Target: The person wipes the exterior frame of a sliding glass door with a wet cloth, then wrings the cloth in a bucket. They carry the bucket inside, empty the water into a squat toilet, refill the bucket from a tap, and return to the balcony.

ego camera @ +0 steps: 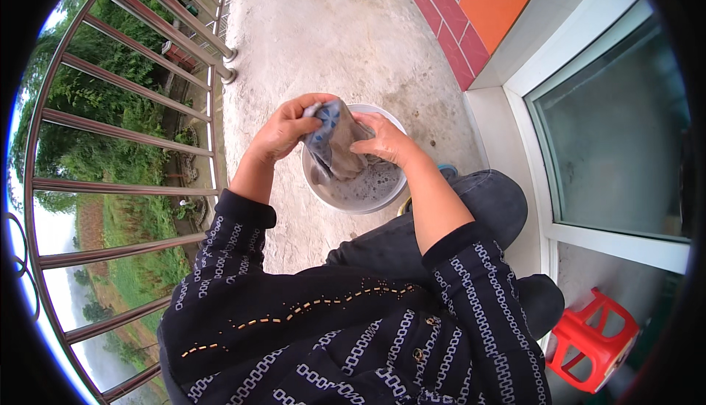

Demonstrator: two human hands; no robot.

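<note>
A wet grey cloth (343, 148) with a blue pattern hangs between my two hands, above a round white basin (353, 206) of cloudy, sudsy water. My left hand (287, 126) pinches the blue-patterned end between thumb and fingers, over the basin's left rim. On the other side, my right hand (383, 141) has its thumb and fingers on the cloth's right part. The cloth's lower folds hang down to the foamy water, and whether they dip into it is hard to tell.
The basin stands on a rough concrete floor (325, 35). A metal railing (132, 140) runs along the left. At the right are a tiled wall (441, 13) and a white-framed window (529, 146). A red plastic stool (598, 333) is at the lower right, and my bent knee is beside the basin.
</note>
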